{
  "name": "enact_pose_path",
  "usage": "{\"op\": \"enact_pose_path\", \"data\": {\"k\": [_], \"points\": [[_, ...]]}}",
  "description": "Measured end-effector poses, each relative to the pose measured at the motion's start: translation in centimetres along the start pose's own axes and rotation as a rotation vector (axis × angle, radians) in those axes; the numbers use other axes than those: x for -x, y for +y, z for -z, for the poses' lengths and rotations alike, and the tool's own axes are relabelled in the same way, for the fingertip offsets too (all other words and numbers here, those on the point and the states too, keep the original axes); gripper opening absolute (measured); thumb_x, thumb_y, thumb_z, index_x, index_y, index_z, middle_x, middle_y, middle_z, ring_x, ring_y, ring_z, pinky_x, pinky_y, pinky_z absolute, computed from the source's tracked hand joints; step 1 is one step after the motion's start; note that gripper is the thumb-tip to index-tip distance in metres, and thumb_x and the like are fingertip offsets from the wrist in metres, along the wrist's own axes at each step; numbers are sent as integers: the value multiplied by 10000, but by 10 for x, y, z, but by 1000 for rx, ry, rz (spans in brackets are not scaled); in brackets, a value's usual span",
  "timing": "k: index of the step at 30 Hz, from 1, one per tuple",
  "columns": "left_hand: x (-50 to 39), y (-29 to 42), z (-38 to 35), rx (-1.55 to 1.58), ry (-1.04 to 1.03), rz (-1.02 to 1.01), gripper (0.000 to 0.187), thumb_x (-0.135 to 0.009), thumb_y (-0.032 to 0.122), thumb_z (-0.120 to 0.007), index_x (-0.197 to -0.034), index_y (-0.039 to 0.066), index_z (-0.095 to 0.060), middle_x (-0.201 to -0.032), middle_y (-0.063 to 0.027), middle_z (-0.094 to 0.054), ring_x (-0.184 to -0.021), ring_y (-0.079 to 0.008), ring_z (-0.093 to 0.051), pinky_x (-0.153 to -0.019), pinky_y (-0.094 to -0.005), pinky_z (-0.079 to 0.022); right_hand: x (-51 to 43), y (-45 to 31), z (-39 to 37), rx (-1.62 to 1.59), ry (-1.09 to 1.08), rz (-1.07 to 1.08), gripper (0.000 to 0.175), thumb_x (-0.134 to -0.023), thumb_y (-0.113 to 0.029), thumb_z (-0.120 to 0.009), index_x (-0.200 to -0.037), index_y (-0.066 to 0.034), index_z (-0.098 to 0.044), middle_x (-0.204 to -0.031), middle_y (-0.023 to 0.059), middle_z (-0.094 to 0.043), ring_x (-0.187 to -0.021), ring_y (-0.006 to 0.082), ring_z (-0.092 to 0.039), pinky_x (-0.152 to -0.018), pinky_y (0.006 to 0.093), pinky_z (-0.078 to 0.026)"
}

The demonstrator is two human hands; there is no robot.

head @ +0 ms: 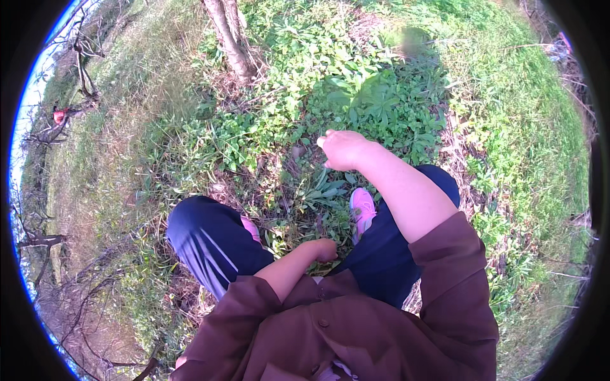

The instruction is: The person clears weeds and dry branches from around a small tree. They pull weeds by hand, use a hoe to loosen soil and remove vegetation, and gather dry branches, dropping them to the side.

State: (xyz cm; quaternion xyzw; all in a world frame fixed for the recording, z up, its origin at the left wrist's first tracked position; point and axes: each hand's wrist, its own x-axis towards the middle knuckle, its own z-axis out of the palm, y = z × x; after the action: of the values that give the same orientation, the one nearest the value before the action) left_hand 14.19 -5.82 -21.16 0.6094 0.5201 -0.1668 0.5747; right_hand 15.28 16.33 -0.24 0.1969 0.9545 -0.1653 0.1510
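Observation:
My right hand (pixel 344 150) reaches forward over low green weeds (pixel 364 97), back upward and fingers curled down toward the left. Whether it holds anything is hidden; a pale spot shows at its fingertips. My left hand (pixel 326 250) hangs loosely bent between my knees, close to my body, its fingers mostly out of sight beneath it. Between the two hands grows a rosette of long narrow leaves (pixel 324 190). A pink shoe (pixel 363 209) rests on the ground just right of that plant. Dark blue trousers (pixel 214 243) cover my spread, bent knees.
A slim tree trunk (pixel 233 43) rises ahead to the left. Bare branches (pixel 83 71) stand along the left rim, with a small red object (pixel 60 115) among them. Dry stalks (pixel 455 138) lie to the right, beside taller grass (pixel 543 157).

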Motion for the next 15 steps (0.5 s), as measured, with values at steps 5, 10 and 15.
{"op": "enact_pose_path", "data": {"k": [5, 10, 15], "points": [[-7, 5, -47, 47, -94, 55, 282, -758, 244, -652, -943, 35, -698, -986, -175, -677, -905, -322, -647, -778, -412, -494, -1, 11, 8, 16, 51, -6, 411, -809, -262, -658, -1118, -9, -559, -1170, 185, -580, -1134, 299, -547, -961, 385, -443], [-7, -14, -72, 444, -241, 113, 244, -798, 201, -632, -956, 24, -689, -885, -128, -656, -763, -239, -608, -623, -403, -478, 6, 7, 45, 74, 137, -90, 389, -803, -238, -669, -1096, -13, -547, -1087, 186, -575, -1047, 313, -573, -903, 402, -469], [-38, -27, -90, 550, -447, 67, 262, -842, 275, -571, -976, 62, -647, -933, -119, -629, -769, -247, -588, -631, -430, -461, 12, 7, 44, -134, 451, -53, 328, -810, -214, -643, -1049, -17, -537, -1061, 170, -588, -968, 318, -612, -849, 412, -494]]}}
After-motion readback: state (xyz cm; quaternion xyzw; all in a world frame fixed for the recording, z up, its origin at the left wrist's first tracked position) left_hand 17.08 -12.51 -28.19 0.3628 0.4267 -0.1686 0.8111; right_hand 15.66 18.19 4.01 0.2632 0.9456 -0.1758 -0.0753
